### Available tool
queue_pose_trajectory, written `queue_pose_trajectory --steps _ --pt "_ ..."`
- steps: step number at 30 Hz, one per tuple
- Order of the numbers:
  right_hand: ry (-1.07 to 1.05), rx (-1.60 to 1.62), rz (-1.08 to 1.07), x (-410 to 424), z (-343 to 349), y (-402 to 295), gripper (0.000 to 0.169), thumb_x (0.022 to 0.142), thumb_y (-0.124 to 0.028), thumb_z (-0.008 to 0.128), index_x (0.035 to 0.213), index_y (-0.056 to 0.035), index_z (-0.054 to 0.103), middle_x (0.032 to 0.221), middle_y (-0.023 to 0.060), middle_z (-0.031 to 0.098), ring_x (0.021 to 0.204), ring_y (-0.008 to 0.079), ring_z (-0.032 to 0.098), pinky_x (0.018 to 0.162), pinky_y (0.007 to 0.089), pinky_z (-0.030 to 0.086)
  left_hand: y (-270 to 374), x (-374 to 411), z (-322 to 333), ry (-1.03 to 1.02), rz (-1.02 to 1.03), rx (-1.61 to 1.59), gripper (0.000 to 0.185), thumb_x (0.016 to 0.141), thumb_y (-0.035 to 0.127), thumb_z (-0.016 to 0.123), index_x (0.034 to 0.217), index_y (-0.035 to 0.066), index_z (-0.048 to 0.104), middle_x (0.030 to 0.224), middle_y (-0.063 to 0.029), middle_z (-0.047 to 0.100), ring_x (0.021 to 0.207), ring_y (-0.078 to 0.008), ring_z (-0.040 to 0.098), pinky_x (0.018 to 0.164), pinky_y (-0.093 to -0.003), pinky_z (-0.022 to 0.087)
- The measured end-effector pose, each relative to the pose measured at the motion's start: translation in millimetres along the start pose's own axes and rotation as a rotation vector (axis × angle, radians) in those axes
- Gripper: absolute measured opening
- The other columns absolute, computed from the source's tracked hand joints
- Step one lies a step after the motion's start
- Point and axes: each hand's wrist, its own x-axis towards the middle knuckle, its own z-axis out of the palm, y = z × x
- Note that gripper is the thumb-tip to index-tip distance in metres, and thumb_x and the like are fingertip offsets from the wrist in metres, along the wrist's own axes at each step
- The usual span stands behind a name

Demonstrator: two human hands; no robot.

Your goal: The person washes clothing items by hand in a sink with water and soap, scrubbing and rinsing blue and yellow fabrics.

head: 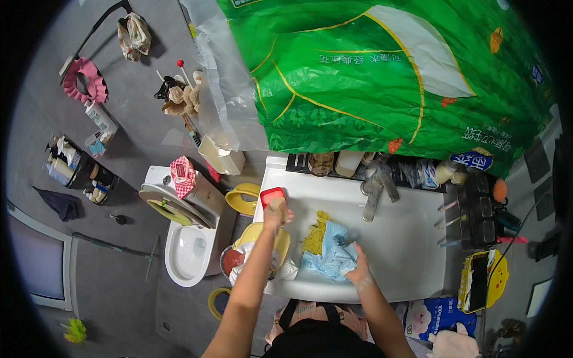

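In the head view, my left hand (278,215) is at the left rim of a white washbasin (403,255), around a pale block that looks like a bar of soap (278,203). This block is against a red soap dish (270,195). My right hand (359,264) grips the right edge of a wet light-blue cloth (332,250) lying in the basin. A crumpled yellow-green cloth (316,235) touches the blue cloth on its left. The metal faucet (373,197) stands behind the cloths. Fingers of both hands are partly hidden.
A large green plastic package (340,89) covers the area above the basin's back ledge, where bottles stand. Left are a yellow basket (281,246) with cloths and a white toilet (188,255). A black organizer (478,210) and a yellow holder (498,282) with a phone are right.
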Motion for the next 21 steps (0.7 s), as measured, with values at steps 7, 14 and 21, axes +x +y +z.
queue_pose_trajectory --steps 7,14,21 --pt "-0.013 -0.234 -0.003 10.5 -15.3 -8.5 0.029 0.084 -0.022 0.046 0.105 -0.0020 0.051 0.102 0.0116 0.056 0.094 0.0261 0.054 0.082 0.0416 0.043 41.3 32.7 -35.1 -0.033 0.228 1.168 0.044 0.065 0.039 0.063 0.088 0.002 0.060 0.083 -0.0206 0.060 0.077 -0.0320 0.059 0.066 -0.0351 0.048" --pt "0.036 -0.233 -0.020 1.3 -15.4 -18.5 0.026 0.083 -0.015 0.049 0.104 -0.0007 0.051 0.099 0.0111 0.057 0.088 0.0251 0.057 0.078 0.0391 0.047 47.6 -19.2 5.0 0.111 0.581 1.234 0.038 0.070 0.033 0.063 0.091 0.001 0.060 0.090 -0.0215 0.058 0.085 -0.0328 0.057 0.074 -0.0362 0.045" --pt "-0.003 -0.319 -0.068 -28.5 13.5 -24.5 0.026 0.081 -0.012 0.052 0.103 0.0002 0.051 0.097 0.0122 0.057 0.084 0.0231 0.058 0.074 0.0339 0.048 -91.2 -84.4 80.5 -0.735 0.782 0.958 0.078 0.065 0.029 0.068 0.126 0.003 0.028 0.124 -0.0203 0.037 0.114 -0.0328 0.037 0.095 -0.0361 0.031"
